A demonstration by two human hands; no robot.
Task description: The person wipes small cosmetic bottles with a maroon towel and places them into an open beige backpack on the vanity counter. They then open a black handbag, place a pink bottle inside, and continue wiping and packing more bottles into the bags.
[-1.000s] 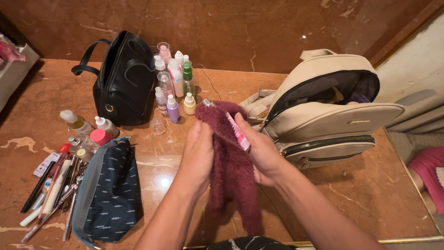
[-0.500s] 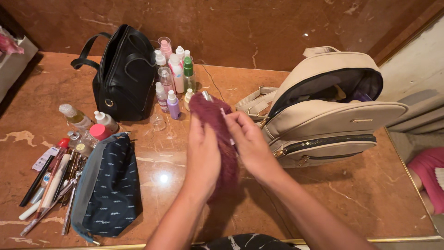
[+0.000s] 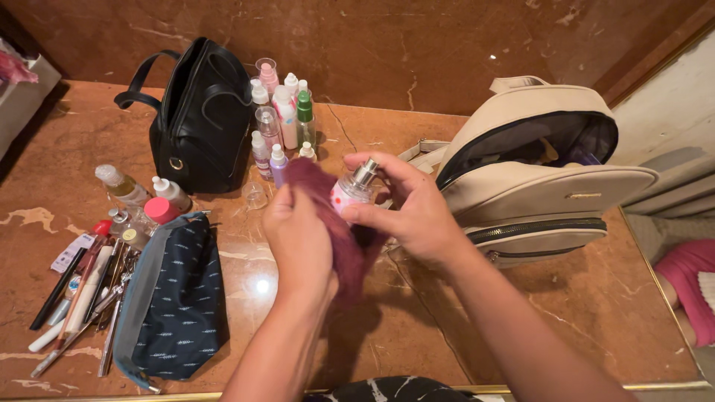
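The small clear spray bottle with a pink dotted label and silver nozzle [image 3: 351, 187] is up over the brown marble table [image 3: 521, 313], pinched in the right hand [image 3: 417, 212] fingers. The left hand [image 3: 299, 242] grips a fuzzy maroon cloth [image 3: 339, 238] against it. Looks slippery to me; a slip could drop it onto the cluster of small plastic bottles [image 3: 279, 123] just behind. The open beige backpack [image 3: 551, 171] crowds the right, the black handbag [image 3: 201, 119] the left.

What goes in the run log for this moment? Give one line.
left hand: holds maroon cloth | right hand: grips small spray bottle | beige backpack: open
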